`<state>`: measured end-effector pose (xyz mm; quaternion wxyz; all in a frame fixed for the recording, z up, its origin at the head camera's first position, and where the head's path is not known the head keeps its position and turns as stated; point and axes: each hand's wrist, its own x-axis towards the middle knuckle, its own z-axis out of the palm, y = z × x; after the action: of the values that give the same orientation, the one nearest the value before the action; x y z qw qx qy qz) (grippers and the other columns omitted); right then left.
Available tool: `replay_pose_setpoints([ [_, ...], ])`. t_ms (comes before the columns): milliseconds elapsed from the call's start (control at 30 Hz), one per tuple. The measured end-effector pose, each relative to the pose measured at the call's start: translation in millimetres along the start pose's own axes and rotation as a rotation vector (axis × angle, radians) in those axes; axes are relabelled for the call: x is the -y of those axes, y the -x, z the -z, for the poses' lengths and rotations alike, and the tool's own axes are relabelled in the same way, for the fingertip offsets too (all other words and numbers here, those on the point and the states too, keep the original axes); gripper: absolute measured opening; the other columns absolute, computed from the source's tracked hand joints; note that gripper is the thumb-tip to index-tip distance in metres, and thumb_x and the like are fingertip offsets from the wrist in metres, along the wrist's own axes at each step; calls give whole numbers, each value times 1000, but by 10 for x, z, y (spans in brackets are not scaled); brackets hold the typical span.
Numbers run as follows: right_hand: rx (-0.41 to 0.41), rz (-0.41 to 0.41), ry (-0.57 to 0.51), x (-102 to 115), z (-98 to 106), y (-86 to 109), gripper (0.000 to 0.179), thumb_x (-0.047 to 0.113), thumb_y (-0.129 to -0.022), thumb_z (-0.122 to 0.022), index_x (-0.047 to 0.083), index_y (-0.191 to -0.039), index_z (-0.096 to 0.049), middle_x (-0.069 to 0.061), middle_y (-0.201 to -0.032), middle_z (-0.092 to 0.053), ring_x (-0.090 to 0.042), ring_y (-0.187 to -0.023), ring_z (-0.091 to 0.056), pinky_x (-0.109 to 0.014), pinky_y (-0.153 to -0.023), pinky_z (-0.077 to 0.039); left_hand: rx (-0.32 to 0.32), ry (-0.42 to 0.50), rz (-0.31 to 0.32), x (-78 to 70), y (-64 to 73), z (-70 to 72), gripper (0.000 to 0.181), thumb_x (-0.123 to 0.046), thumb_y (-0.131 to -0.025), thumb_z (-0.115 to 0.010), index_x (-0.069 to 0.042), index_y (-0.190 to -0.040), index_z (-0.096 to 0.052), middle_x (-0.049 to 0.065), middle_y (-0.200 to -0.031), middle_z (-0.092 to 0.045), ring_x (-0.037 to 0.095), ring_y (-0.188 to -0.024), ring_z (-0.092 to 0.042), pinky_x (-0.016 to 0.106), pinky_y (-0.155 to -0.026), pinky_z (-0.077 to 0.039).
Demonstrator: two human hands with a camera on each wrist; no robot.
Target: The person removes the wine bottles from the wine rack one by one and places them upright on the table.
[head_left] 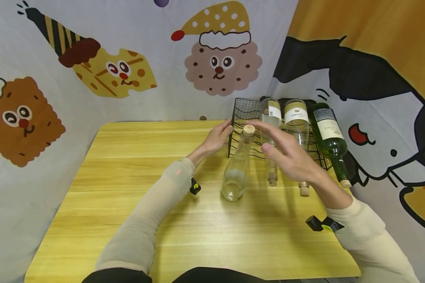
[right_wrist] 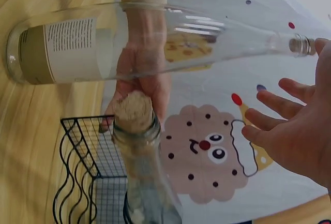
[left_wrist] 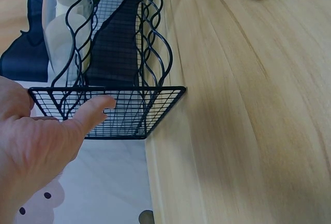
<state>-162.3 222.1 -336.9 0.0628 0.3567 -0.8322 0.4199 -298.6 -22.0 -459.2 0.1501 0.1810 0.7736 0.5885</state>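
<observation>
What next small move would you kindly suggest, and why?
Probably close the right hand around the standing bottle: that hand is open near the cork, the bottle stands outside the rack, and the left hand is at the rack's end.

**Bare left hand [head_left: 217, 137] and bare right hand [head_left: 292, 153] extend forward, uncurled**

The cream-sleeved left forearm [head_left: 152, 212] slants up and inward to an exposed left wrist [head_left: 197, 155]; the left thumb [left_wrist: 93, 113] lies outstretched. The cream-sleeved right forearm [head_left: 372, 236] angles inward from the opposite side, its right wrist [head_left: 333, 190] likewise bare. The right fingers [right_wrist: 282, 105] are straight and slightly spread, the right thumb [head_left: 274, 154] standing apart from them.
</observation>
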Motion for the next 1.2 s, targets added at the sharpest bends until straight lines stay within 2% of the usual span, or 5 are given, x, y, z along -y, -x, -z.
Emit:
replay_pose_setpoints([
  [300, -39, -67, 24, -122, 186, 109, 59, 12, -118, -47, 17, -176, -41, -13, -180, -46, -13, -168, -40, -20, -136, -34, 5, 33, 11, 5, -5, -12, 62, -41, -126, -34, -23, -183, -19, 13, -189, -26, 36, -171, -39, 57, -127, -55],
  [467, -90, -118, 14, -178, 329, 204, 58, 13, -119, -46, 20, -177, -39, -9, -183, -42, -16, -171, -36, -13, -133, -32, 3, 40, 6, 8, -11, -23, 62, -40, -126, -34, -22, -183, -19, 13, -189, -26, 37, -171, -39, 57, -127, -55],
  [667, -160, -229, 92, -284, 501, 327, 59, 21, -119, -51, 27, -176, -40, -4, -184, -41, -34, -174, -32, -29, -141, -27, 2, 35, 8, 6, -18, -30, 63, -41, -126, -34, -22, -183, -19, 10, -190, -23, 36, -172, -37, 56, -128, -54],
  [900, -232, -293, 187, -502, 720, 493, 58, 26, -119, -54, 30, -176, -42, -6, -183, -42, -34, -173, -34, -37, -144, -25, -6, 6, 1, 7, -18, -28, 63, -43, -125, -34, -21, -183, -20, 9, -190, -25, 35, -171, -39, 54, -131, -52],
  [1200, -272, -457, 233, -785, 1008, 731, 61, 35, -121, -48, 26, -180, -33, -13, -187, -31, -49, -174, -24, -75, -142, -16, -9, -7, 0, 9, -12, -12, 63, -43, -125, -34, -23, -183, -20, 10, -189, -27, 35, -171, -40, 54, -131, -51],
])
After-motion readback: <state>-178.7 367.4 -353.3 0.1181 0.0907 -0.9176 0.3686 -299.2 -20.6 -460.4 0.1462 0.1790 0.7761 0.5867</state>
